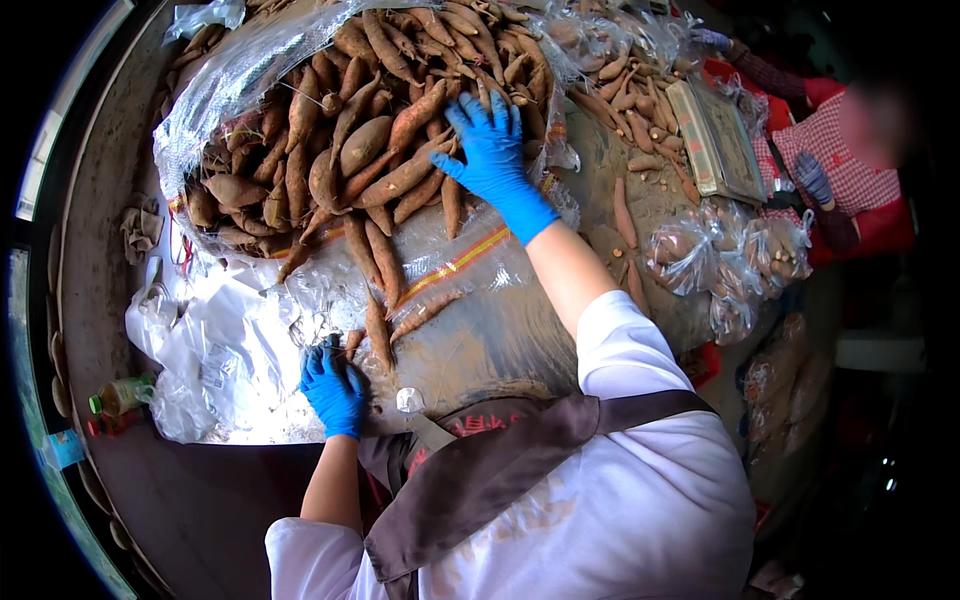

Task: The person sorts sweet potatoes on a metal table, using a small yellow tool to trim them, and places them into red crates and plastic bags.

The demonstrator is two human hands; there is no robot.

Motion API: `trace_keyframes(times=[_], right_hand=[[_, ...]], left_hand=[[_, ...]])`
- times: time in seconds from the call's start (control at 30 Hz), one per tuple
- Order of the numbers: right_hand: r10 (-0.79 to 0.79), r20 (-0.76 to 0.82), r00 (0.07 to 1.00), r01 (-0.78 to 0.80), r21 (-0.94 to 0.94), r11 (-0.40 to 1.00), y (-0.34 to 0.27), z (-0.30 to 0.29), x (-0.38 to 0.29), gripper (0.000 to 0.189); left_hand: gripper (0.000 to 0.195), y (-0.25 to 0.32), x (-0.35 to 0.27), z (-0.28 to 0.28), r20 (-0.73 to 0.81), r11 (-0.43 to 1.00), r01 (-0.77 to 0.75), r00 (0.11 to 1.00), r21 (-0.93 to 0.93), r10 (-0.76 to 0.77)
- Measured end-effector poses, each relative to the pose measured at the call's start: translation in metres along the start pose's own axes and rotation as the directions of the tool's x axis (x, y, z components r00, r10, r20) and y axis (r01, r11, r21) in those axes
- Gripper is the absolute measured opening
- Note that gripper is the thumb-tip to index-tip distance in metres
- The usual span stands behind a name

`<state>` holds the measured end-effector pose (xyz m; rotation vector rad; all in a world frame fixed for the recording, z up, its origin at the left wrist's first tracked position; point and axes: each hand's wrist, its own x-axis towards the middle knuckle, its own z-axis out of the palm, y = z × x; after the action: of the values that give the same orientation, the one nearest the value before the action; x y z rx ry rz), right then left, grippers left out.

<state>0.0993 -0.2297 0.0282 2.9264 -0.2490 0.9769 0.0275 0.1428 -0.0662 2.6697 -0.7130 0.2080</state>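
A large heap of sweet potatoes (365, 145) lies in an open woven plastic sack (180, 142). My right hand (491, 157), in a blue glove, rests spread on the heap's right side, its fingertips against the roots. Near the table's front edge is my left hand (332, 390), also gloved in blue, with its fingers apart and no held thing visible. Just beyond its fingertips lies a short root piece (354, 343), and beside that a longer sweet potato (379, 334). Another sweet potato (427, 316) lies slantwise to the right, apart from the hand.
White plastic bags (217, 352) and a drink bottle (120, 396) sit at left. Bagged sweet potatoes (727, 255), smaller loose roots (641, 112) and a scale (716, 142) are at right. A co-worker (832, 150) in a red checked garment is beyond the scale.
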Motion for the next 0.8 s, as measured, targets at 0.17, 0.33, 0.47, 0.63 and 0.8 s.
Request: trace_keyframes(times=[0.17, 0.33, 0.47, 0.63, 0.8], right_hand=[[0.078, 0.132, 0.988, -0.112, 0.268, 0.957, -0.012, 0.006, -0.029, 0.046], [-0.067, 0.229, 0.971, 0.02, 0.204, 0.979, -0.016, -0.04, -0.077, 0.04], [-0.054, 0.335, 0.941, -0.039, 0.265, 0.963, -0.016, -0.055, -0.163, 0.043], [0.102, 0.504, 0.857, -0.355, 0.436, 0.827, -0.017, -0.071, -0.221, 0.04], [0.3, 0.183, 0.936, -0.347, 0.341, 0.874, 0.015, -0.075, -0.167, 0.024]], left_hand=[[0.049, -0.006, -0.003, 0.003, 0.039, 0.999, 0.037, 0.999, 0.035, -0.038], [0.039, 0.001, 0.007, -0.001, -0.039, 0.999, -0.033, 0.999, 0.039, 0.035], [0.047, -0.008, 0.002, 0.003, 0.039, 1.0, -0.016, 0.999, 0.017, 0.015], [0.04, 0.001, 0.008, -0.001, -0.03, 0.996, -0.088, 0.996, 0.004, 0.088], [0.046, -0.002, 0.001, 0.0, 0.036, 0.999, -0.036, 0.999, 0.03, 0.035]])
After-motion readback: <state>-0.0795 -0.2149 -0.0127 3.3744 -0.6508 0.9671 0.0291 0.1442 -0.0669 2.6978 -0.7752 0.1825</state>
